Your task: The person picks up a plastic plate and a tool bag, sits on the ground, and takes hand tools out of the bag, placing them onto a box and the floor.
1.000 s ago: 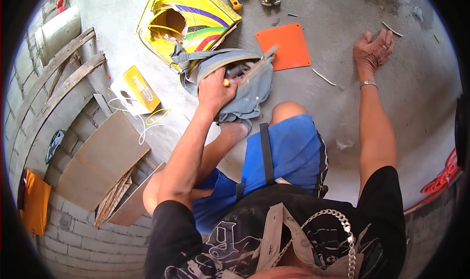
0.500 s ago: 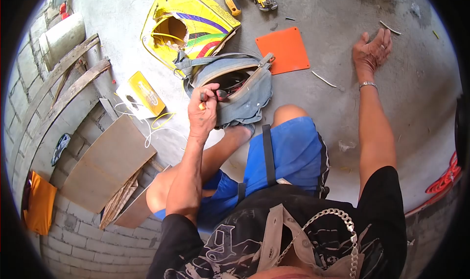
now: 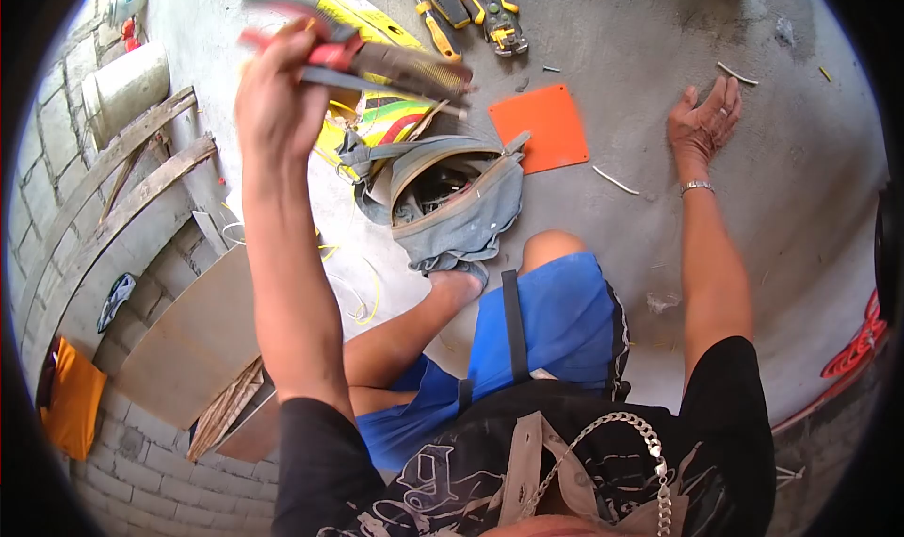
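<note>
My left hand (image 3: 282, 99) is raised at the upper left, closed round red-handled tools (image 3: 377, 66) that are blurred by motion; what kind they are I cannot tell. Below them the blue-grey bag (image 3: 461, 226) lies unzipped on the floor, with dark items inside. Behind the bag is a yellow box (image 3: 377, 24), partly hidden by the tools. My right hand (image 3: 702, 127) rests on the concrete floor at the right, fingers spread, holding nothing. A short white piece of cable (image 3: 737, 73) lies by its fingertips. An orange square plate (image 3: 539, 130) sits between the bag and that hand.
Yellow-and-black hand tools (image 3: 504, 19) lie at the top. A white cable scrap (image 3: 615, 181) is right of the plate. At the left are curved wooden pieces (image 3: 141, 193), a brown board (image 3: 193, 325) and a white bucket (image 3: 127, 89). Red coiled hose (image 3: 855, 339) lies far right.
My left hand has gone from the bag's opening up and to the left, and now holds red-handled tools. My right hand stays on the floor.
</note>
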The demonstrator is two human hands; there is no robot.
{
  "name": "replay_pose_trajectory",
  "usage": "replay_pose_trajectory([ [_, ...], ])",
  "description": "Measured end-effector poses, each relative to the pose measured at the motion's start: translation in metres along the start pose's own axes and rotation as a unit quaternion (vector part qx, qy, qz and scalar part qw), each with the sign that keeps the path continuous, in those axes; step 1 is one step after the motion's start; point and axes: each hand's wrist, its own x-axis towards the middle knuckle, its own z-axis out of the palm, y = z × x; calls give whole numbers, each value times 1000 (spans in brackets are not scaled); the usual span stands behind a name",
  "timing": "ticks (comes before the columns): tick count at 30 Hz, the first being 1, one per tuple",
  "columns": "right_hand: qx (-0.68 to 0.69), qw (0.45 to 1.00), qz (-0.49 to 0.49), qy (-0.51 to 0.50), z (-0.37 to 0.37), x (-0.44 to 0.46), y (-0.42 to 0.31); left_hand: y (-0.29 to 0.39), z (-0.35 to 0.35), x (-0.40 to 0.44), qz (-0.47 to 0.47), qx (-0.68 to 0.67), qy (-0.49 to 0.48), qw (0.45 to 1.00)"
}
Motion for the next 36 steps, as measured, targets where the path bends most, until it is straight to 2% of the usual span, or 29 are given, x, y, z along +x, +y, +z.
replay_pose_trajectory([
  [3,-10,1000,9,-10,-1,1,-2,-23,2,95,-94,87,-27,991],
  [5,0,1000,11,-18,-2,1,-2,-40,30,116,-117,172,26,978],
  [7,1,1000,10,-17,-2,1,-2,-57,43,135,-113,170,66,977],
  [9,2,1000,6,-20,-2,3,-1,-71,37,149,-112,186,42,975],
  [13,2,1000,1,-19,-4,2,-2,-80,21,162,-62,215,4,975],
  [15,0,1000,3,-18,-6,3,-4,-69,14,156,-20,102,21,994],
  [17,8,1000,4,-15,-7,4,-5,-57,8,140,-7,103,37,994],
  [18,12,1000,2,-14,-7,4,-5,-49,11,123,42,134,60,988],
  [19,10,1000,3,-13,-8,4,-5,-44,12,103,91,165,83,979],
  [21,11,1000,2,-11,-7,5,-6,-41,10,52,146,233,53,960],
  [23,0,1000,5,-8,-7,4,-7,-45,3,-11,69,422,-8,904],
  [24,2,1000,3,-7,-8,3,-7,-64,-15,-30,36,477,-83,874],
  [25,2,1000,6,-11,-9,3,-8,-86,-22,-52,-42,475,-114,872],
  [26,2,1000,9,-13,-10,4,-9,-114,-40,-69,-37,489,-195,849],
  [27,4,1000,8,-8,-10,4,-9,-124,-39,-89,-69,519,-215,824],
  [30,13,1000,-7,9,-7,2,-7,-174,-57,-130,-44,621,-261,738],
  [31,13,1000,0,3,-6,1,-7,-180,-54,-138,-76,623,-271,730],
  [33,11,1000,5,6,-6,1,-6,-195,-53,-148,-76,542,-305,779],
  [34,18,1000,-3,5,-10,1,-7,-203,-54,-152,-66,540,-305,781],
  [36,23,1000,-12,17,-12,5,-9,-214,-53,-153,-35,444,-273,853],
])
